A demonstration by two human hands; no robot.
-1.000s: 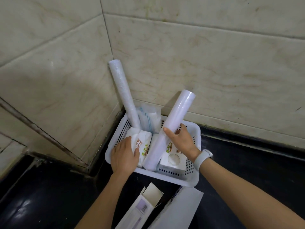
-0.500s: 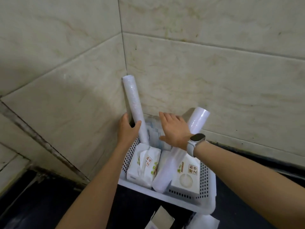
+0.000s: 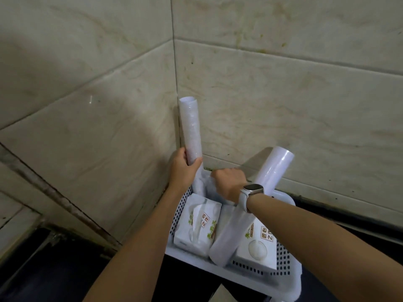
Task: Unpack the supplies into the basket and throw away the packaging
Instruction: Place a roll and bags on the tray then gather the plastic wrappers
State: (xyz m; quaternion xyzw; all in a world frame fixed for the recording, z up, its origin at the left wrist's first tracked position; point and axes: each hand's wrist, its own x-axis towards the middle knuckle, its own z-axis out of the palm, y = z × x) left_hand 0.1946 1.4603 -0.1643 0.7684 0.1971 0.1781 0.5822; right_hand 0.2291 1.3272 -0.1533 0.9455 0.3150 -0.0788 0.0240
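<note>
A white perforated basket (image 3: 265,277) sits on a dark counter in the wall corner. In it lie a soft tissue pack (image 3: 197,228) at the left and a white tissue box (image 3: 259,247) at the right. A thick white roll (image 3: 267,177) leans across the basket toward the back wall. A thin clear-wrapped roll (image 3: 190,125) stands upright in the corner, and my left hand (image 3: 182,168) grips its lower part. My right hand (image 3: 229,182), with a watch on the wrist, is closed over the plastic packs at the basket's back; what it grips is hidden.
Tiled walls (image 3: 283,105) meet right behind the basket. The dark counter (image 3: 54,275) stretches left and right of it. A corner of pale cardboard packaging (image 3: 220,294) shows at the bottom edge, in front of the basket.
My left hand has closed around the thin roll and stood it up in the corner. My right hand has curled shut at the basket's back. The view has tilted up and closer.
</note>
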